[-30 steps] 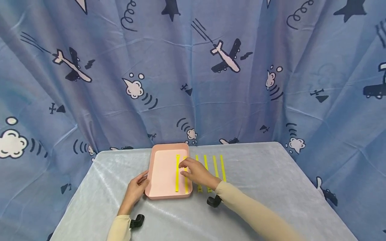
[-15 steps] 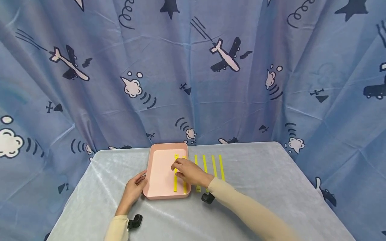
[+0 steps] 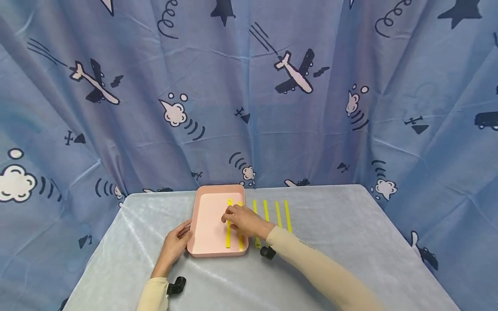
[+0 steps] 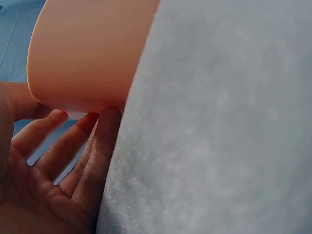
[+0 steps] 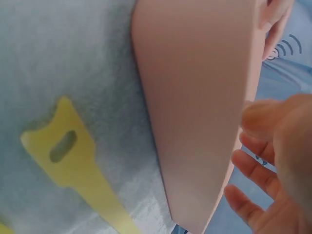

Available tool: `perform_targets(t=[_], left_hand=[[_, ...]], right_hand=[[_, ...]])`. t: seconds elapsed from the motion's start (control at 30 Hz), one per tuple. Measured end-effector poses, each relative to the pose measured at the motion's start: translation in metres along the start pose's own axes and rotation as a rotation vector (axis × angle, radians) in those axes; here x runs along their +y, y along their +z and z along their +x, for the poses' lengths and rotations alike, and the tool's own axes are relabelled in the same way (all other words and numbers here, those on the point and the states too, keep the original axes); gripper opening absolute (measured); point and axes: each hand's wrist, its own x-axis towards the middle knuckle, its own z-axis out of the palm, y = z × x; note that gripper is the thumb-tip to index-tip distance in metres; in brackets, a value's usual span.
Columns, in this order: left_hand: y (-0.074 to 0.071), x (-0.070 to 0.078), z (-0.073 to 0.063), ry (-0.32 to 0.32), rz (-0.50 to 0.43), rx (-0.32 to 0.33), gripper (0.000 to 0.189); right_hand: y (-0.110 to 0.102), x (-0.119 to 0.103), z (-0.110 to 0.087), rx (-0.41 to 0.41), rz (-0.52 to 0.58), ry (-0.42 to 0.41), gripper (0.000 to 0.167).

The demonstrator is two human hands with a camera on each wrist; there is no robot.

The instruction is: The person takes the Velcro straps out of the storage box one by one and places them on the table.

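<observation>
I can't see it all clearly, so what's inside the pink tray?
Inside the pink tray, two yellow strips lie lengthwise, near its right side. The person's right grip is over them, hiding part of each; anything else directly beneath it can't be seen.

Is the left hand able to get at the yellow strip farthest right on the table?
Probably not as things stand: the left hand grips the pink tray at its left edge, and the tray and right hand come between it and that yellow strip.

Cream long sleeves (image 3: 320, 270), chunky black wrist cameras (image 3: 179, 285)
</observation>
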Motion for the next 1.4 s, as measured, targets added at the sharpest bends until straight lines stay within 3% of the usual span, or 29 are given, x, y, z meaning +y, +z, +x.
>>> perform_targets(t=[0.27,0.4,0.57,0.73,1.0,1.23,1.4], left_hand=[[0.002,0.0,0.0,0.002,0.017,0.005,0.045],[0.002,-0.001,-0.002,0.024,0.022,0.032,0.044],[0.001,-0.002,-0.003,0.036,0.019,0.043,0.044],[0.001,-0.002,-0.002,0.008,0.004,0.023,0.044],[0.001,-0.001,0.0,0.01,-0.01,0.023,0.044],[0.002,-0.002,-0.002,0.015,0.005,0.051,0.044],[0.003,-0.001,0.0,0.011,0.009,0.036,0.044]], right_hand=[[0.009,0.0,0.005,-0.105,-0.078,0.004,0.029],[0.013,-0.001,0.01,-0.121,-0.124,0.005,0.031],[0.018,0.0,0.013,-0.128,-0.137,0.002,0.029],[0.022,0.001,0.012,-0.126,-0.097,0.014,0.025],[0.024,0.003,0.013,-0.08,-0.128,-0.034,0.017],[0.025,0.001,0.014,-0.069,-0.156,-0.064,0.015],[0.023,0.0,0.013,-0.079,-0.162,-0.071,0.022]])
